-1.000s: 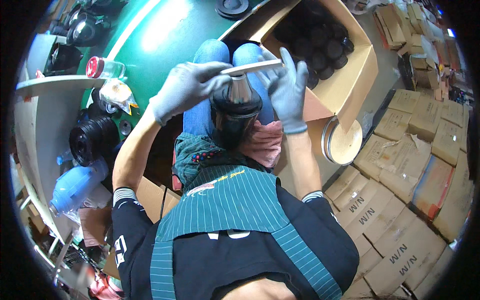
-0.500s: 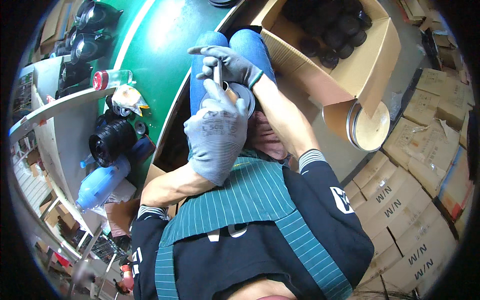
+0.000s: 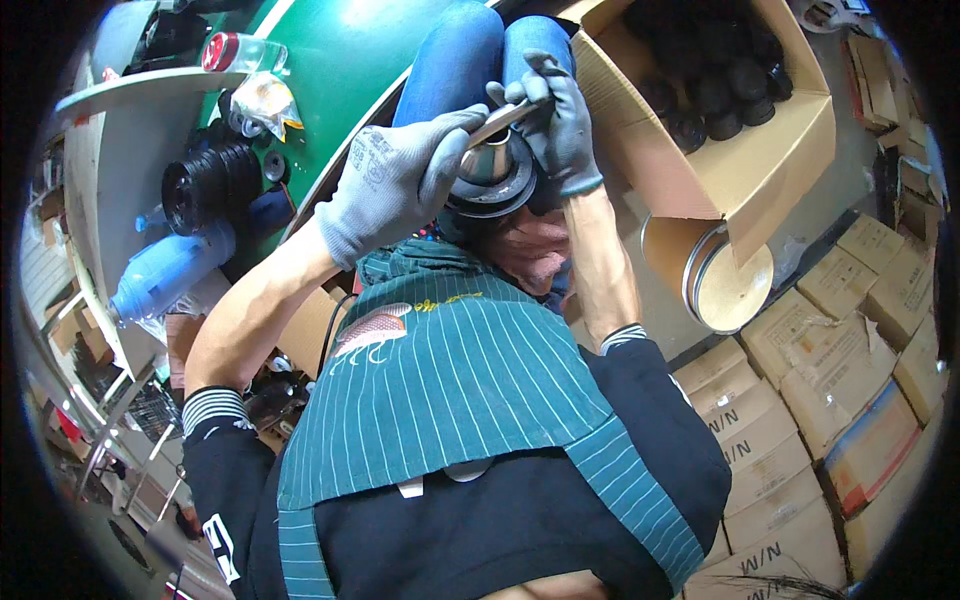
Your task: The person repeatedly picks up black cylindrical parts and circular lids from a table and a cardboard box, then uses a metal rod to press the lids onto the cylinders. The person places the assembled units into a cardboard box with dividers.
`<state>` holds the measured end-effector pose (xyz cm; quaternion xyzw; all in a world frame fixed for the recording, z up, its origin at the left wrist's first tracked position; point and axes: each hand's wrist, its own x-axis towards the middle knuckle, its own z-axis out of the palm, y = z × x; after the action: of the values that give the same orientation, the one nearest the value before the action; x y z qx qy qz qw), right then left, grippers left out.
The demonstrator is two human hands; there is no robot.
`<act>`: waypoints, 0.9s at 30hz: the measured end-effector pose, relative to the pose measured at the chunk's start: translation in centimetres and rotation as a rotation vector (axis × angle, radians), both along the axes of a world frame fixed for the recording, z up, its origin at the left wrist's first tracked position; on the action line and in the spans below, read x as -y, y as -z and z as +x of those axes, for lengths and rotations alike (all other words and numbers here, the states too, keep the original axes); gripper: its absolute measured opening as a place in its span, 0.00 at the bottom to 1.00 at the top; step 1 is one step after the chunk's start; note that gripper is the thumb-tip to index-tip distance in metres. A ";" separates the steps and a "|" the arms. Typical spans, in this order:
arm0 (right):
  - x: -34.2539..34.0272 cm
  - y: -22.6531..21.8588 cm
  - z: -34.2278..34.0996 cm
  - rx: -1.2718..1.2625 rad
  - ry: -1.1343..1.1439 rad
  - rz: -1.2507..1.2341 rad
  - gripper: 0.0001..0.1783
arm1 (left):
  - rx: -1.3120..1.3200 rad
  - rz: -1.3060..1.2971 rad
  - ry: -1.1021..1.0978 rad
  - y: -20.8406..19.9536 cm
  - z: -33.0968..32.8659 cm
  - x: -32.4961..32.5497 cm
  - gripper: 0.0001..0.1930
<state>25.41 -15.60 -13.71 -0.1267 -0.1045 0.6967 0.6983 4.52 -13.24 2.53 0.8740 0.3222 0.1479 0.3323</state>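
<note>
Both hands wear grey gloves. A narrow, flat grey metal bar (image 3: pixel 503 121) slants between them, above a round black-rimmed part (image 3: pixel 500 202) with a shiny metal cylinder (image 3: pixel 484 164) rising from its middle. My left hand (image 3: pixel 400 180) is closed, thumb and fingers pinching the bar's lower left end. Around its upper right end curl the fingers of my right hand (image 3: pixel 560 125). Part of the round piece lies hidden behind the hands. It rests at my lap, close to a pinkish cloth (image 3: pixel 530 245).
An open cardboard box (image 3: pixel 780 165) of black round parts stands at the right, beside a round drum (image 3: pixel 735 290). Stacked cartons (image 3: pixel 765 440) fill the right side. At left are black rings (image 3: pixel 210 185), a blue bottle (image 3: pixel 175 270) and a red-lidded jar (image 3: pixel 240 53).
My left hand has shifted left off the round part and now pinches the bar's end. The bar has swung from near upright to a slant. The whole view has shifted too.
</note>
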 end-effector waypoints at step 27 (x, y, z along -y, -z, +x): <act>8.5 -6.6 1.5 1.423 -0.253 -0.148 0.55 | 0.176 -0.633 -0.394 4.8 -5.1 -8.6 0.21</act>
<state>26.94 -24.12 -7.13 -0.5832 -0.5000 0.5260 0.3649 -0.55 -4.65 -2.30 0.6334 0.4840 0.1763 0.5775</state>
